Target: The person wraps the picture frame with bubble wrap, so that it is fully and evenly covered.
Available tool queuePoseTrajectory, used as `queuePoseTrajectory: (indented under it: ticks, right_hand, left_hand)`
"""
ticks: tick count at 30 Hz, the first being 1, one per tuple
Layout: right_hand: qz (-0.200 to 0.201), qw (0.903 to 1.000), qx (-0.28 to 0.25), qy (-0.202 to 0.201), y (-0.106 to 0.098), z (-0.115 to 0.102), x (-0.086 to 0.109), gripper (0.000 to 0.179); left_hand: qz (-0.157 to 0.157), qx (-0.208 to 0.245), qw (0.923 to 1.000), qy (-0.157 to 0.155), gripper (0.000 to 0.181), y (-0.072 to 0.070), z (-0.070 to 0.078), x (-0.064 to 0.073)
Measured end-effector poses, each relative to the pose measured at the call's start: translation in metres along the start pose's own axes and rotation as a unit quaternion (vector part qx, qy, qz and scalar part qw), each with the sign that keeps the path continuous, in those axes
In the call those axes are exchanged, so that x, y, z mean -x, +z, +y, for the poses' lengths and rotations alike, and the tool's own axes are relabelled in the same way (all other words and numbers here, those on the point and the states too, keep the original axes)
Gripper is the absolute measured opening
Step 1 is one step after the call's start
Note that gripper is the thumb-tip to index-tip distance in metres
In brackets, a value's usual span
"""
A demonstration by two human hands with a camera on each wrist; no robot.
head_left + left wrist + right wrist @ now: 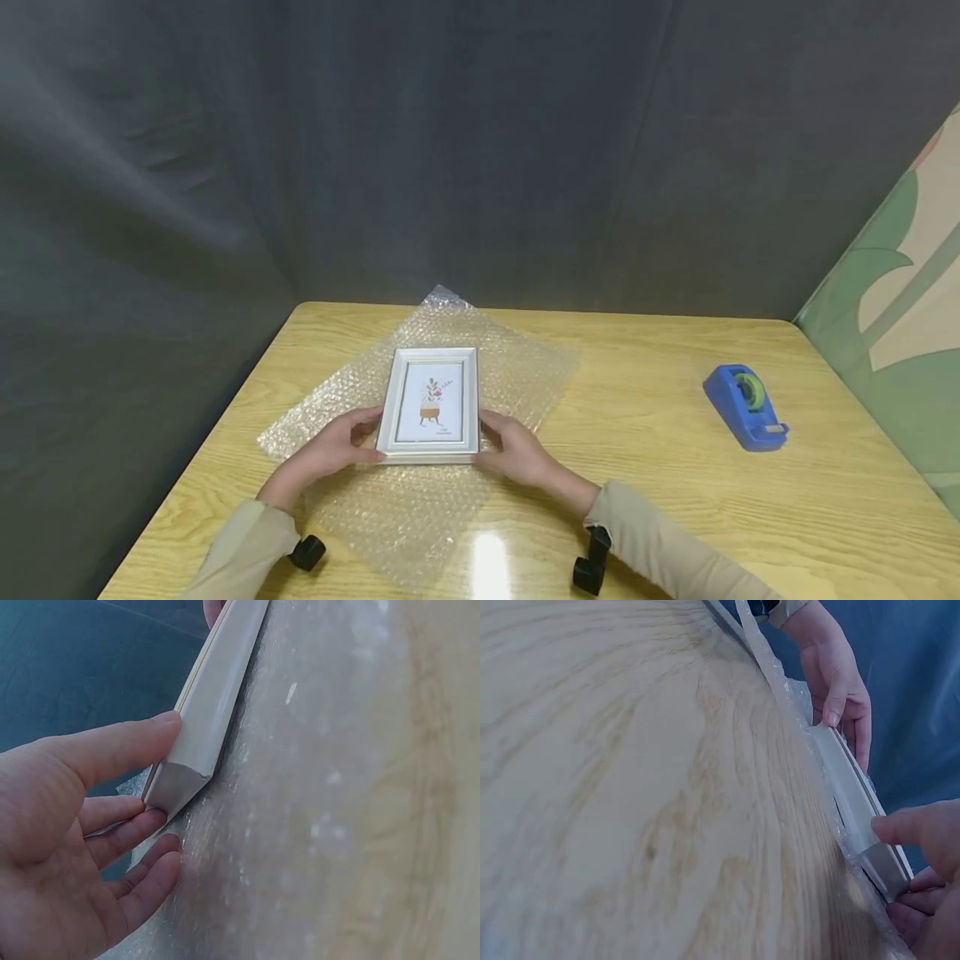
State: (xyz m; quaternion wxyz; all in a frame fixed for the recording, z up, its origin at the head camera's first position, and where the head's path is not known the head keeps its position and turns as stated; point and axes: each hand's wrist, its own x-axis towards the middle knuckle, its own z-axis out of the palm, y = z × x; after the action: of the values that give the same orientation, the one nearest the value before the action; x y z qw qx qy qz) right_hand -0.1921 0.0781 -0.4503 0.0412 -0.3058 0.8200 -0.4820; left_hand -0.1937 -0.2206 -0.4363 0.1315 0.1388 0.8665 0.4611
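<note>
As left hand (pixel 341 442) and right hand (pixel 519 452) pinch the photo frame (pixel 431 406) (bubble wrap (pixel 517 354) beneath!), even pressure seems best.

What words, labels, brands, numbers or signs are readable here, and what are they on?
No text is readable.
Silver-coloured rectangular picture frame: tiny print at lower right inside, too small to read; whether the squiggle higher up is lettering, I cannot tell.
Blue plastic tape dispenser: no lettering visible.
</note>
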Motion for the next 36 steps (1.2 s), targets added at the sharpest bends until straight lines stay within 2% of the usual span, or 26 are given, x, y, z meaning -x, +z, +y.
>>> queuePoseTrajectory:
  ticks: [4, 11, 14, 17, 19, 22, 26, 28, 36]
  right_hand:
    - [0.018, 0.9995, 0.021, 0.015, 0.001, -0.001, -0.002, 0.067]
    - [0.022, 0.9984, 0.042, 0.030, 0.001, 0.000, -0.006, 0.065]
    - [0.025, 0.9987, 0.041, 0.014, 0.001, 0.000, -0.007, 0.065]
    - [0.024, 0.9976, 0.062, -0.018, -0.002, -0.003, -0.002, 0.063]
    - [0.009, 0.9949, 0.089, -0.045, -0.005, -0.008, 0.005, 0.062]
    - [-0.040, 0.9876, 0.129, -0.080, -0.009, -0.019, 0.017, 0.062]
    - [-0.126, 0.9705, 0.170, -0.116, -0.007, -0.029, 0.029, 0.061]
    - [-0.150, 0.9613, 0.187, -0.135, -0.003, -0.031, 0.032, 0.058]
    - [-0.151, 0.9415, 0.218, -0.208, 0.009, -0.034, 0.030, 0.038]
  left_hand:
    - [0.002, 0.002, 1.0000, -0.002, 0.071, -0.001, 0.001, -0.002]
    - [0.009, -0.013, 0.9998, -0.011, 0.071, -0.003, 0.000, -0.005]
    - [0.009, -0.018, 0.9996, -0.020, 0.072, -0.005, 0.000, -0.007]
    - [-0.011, -0.020, 0.9995, -0.023, 0.073, -0.011, 0.000, -0.008]
    - [-0.028, -0.018, 0.9992, -0.024, 0.071, -0.017, 0.001, -0.009]
    - [-0.046, -0.012, 0.9987, -0.019, 0.062, -0.025, 0.001, -0.013]
    - [-0.056, -0.009, 0.9983, -0.011, 0.056, -0.030, 0.000, -0.023]
    - [-0.059, -0.008, 0.9982, -0.009, 0.056, -0.030, -0.001, -0.029]
    - [-0.050, 0.002, 0.9987, -0.005, 0.059, -0.024, -0.005, -0.039]
